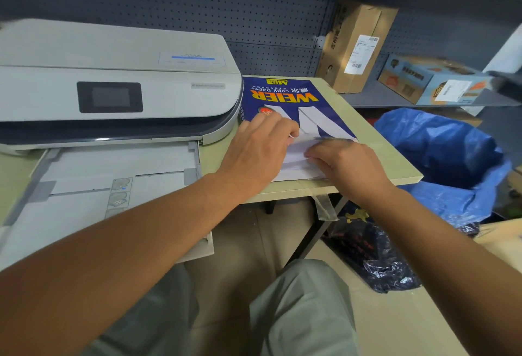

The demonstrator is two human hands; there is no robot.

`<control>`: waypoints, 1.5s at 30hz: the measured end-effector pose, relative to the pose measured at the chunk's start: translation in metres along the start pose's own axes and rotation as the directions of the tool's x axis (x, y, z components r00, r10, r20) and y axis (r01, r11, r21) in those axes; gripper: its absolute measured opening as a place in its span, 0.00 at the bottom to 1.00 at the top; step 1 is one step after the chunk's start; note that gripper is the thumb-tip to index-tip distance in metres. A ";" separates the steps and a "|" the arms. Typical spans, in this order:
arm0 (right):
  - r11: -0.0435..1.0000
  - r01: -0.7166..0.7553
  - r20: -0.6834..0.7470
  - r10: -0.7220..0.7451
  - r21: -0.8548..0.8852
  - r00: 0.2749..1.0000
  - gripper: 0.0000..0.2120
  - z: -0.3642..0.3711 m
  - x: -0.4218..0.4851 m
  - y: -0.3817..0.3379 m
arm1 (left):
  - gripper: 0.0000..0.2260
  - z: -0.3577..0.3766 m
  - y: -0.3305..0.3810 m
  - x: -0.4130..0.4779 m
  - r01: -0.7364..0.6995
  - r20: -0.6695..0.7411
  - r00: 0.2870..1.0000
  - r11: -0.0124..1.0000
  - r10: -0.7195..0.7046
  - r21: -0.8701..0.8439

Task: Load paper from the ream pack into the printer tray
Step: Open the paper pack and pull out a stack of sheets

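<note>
A blue ream pack printed "WEIER copy paper" lies flat on the beige table, just right of the grey printer. White sheets stick out of its near, opened end. My left hand rests on the pack's near end, its fingers curled on the wrapper edge. My right hand lies on the protruding sheets, fingertips pinching them. The printer tray is pulled out toward me at the left and looks empty, with grey guides showing.
The table edge runs just under my right hand. A blue plastic bag sits on the floor to the right, a dark bag below it. Cardboard boxes stand on a shelf behind. My knees are below.
</note>
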State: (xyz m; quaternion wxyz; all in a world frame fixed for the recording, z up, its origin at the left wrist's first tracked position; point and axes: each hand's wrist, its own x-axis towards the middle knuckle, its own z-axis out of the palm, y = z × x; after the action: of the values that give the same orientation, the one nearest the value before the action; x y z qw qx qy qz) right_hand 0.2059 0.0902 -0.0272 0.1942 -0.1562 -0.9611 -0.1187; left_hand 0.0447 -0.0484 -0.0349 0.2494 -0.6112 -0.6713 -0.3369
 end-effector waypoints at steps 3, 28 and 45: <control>1.000 0.009 -0.023 -0.009 0.011 1.000 0.09 -0.007 -0.015 -0.006 | 0.05 -0.003 -0.001 0.001 0.028 -0.001 1.000 0.999 -0.028 -0.041; 0.893 -0.173 -0.501 0.383 0.414 0.776 0.11 -0.078 -0.148 -0.093 | 0.14 -0.108 0.048 -0.019 0.811 0.795 0.534 0.440 -0.287 -0.386; 0.968 -0.070 -0.534 0.192 0.240 0.823 0.09 -0.156 -0.207 -0.137 | 0.09 -0.131 0.114 -0.087 0.763 0.676 0.599 0.050 -0.430 -0.645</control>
State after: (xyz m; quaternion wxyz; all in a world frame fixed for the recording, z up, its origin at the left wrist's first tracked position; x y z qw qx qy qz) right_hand 0.3920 -0.1335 0.0045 0.4869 -0.1599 -0.8576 -0.0428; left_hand 0.1588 -0.2011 0.0021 -0.4012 -0.3377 -0.5870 -0.6169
